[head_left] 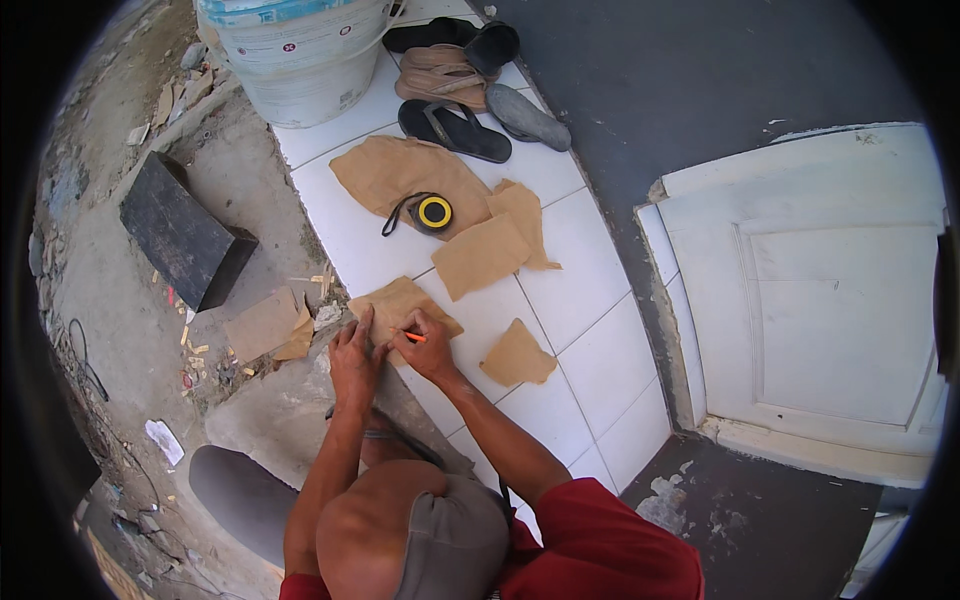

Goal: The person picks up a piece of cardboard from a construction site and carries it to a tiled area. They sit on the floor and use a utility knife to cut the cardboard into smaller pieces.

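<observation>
A tan sheet piece (392,298), paper or cloth, lies on the white tiles at their left edge. On its near left part rests my left hand (355,358), fingers stretched out and pressing it flat. My right hand (428,348) pinches an orange pencil (414,337), its tip down on the sheet close to the left fingers. Farther off lie a larger tan piece (390,172) and a squarish one (482,258) overlapping a ragged strip (540,235). A black and yellow tape measure (434,212) with a wrist strap sits on the larger piece. Another small tan piece (518,355) lies to the right.
A white bucket (300,65) stands at the far end, beside several sandals and shoes (455,130). Left, on rough concrete, are a dark block (185,235), brown scraps (262,325) and litter. A dark wall (640,80) and white door (830,300) bound the right.
</observation>
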The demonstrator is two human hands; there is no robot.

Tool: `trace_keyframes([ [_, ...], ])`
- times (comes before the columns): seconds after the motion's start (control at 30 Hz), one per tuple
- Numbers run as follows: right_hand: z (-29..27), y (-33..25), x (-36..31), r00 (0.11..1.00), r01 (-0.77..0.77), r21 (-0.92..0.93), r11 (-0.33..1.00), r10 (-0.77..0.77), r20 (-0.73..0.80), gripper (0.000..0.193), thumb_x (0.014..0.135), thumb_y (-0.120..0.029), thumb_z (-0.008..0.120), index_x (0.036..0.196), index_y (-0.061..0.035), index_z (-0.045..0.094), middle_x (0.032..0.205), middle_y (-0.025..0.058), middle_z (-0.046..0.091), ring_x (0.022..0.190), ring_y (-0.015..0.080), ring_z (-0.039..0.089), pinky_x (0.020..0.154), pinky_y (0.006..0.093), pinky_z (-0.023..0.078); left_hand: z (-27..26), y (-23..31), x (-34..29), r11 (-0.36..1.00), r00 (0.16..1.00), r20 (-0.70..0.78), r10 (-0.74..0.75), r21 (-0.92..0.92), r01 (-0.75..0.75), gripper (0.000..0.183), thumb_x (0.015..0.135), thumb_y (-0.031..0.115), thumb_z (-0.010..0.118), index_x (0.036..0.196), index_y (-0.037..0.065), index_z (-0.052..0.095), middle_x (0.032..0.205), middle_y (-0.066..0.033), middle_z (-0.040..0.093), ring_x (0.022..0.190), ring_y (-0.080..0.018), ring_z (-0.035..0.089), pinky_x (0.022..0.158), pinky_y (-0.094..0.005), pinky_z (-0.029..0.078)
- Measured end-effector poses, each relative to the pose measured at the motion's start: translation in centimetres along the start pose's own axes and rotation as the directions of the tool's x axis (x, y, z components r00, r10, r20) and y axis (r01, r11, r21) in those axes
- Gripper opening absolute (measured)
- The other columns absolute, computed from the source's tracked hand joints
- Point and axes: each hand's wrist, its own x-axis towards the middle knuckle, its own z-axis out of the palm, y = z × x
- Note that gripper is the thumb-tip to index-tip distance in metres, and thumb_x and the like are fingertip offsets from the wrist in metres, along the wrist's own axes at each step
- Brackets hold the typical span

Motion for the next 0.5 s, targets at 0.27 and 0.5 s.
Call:
trace_keyframes([
  [0.27, -0.1, -1.3, -0.2, 0.999, 0.014, 0.019, 1.000, -0.013, -0.032, 0.013, 0.095, 0.001, 0.073, 0.092, 0.0020, 0.061, 0.078, 0.0079, 0.073, 0.074, 0.0089, 0.072, 0.066, 0.0273, 0.057, -0.2, 0.0, 0.0, 0.999, 0.999, -0.024, 0.034, -0.003, -0.034, 0.083, 0.083, 0.023, 0.091, 0.159, 0.021, 0.058, 0.137, -0.0166, 0.070, 0.127, -0.0411, 0.063, 0.110, -0.0496, 0.050],
  [0.5, -0.1, -1.8, -0.1, 0.999, 0.037, 0.027, 0.999, -0.036, -0.016, 0.013, 0.094, 0.001, 0.074, 0.093, -0.0006, 0.061, 0.077, 0.0101, 0.075, 0.075, 0.0187, 0.081, 0.065, 0.0306, 0.061, 0.1, 0.0, -0.3, 1.000, 1.000, -0.025, 0.007, -0.025, -0.008, 0.083, 0.083, 0.022, 0.091, 0.159, 0.023, 0.057, 0.137, -0.0161, 0.069, 0.128, -0.0402, 0.062, 0.112, -0.0489, 0.048],
])
